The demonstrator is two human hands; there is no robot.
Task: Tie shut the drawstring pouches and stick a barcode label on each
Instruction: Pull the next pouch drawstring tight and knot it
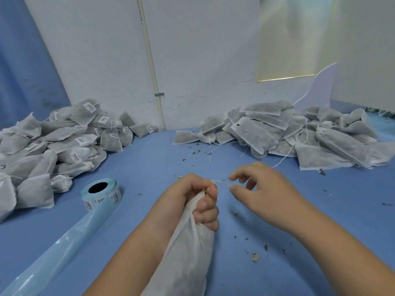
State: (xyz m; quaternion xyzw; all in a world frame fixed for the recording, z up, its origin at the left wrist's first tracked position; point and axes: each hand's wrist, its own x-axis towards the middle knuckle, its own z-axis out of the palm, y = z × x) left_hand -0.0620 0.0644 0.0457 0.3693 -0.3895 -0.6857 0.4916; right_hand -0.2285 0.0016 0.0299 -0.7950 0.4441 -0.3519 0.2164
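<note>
The blue table [149, 159] carries a heap of labelled pouches [64, 142] at left, unlabelled pouches [288, 133] at right, a label roll [102, 196], and scattered leaf crumbs [255, 257].

A: Status of pouch in work?
B: White non-woven pouch [188, 248], dark fill, tilted, neck bunched and gripped in left hand [196, 199]. Thin white drawstring [220, 182] running from neck to right hand [263, 189], pinched at fingertips.
A: Remaining stock?
B: Labelled pouches [53, 150] heaped far left on blue desk [149, 167], barcode stickers showing. Unlabelled pouches [299, 135] heaped far right, strings loose. Label roll [100, 195] near left heap, core hole up; pale blue backing strip [53, 259] trailing toward near edge.
</note>
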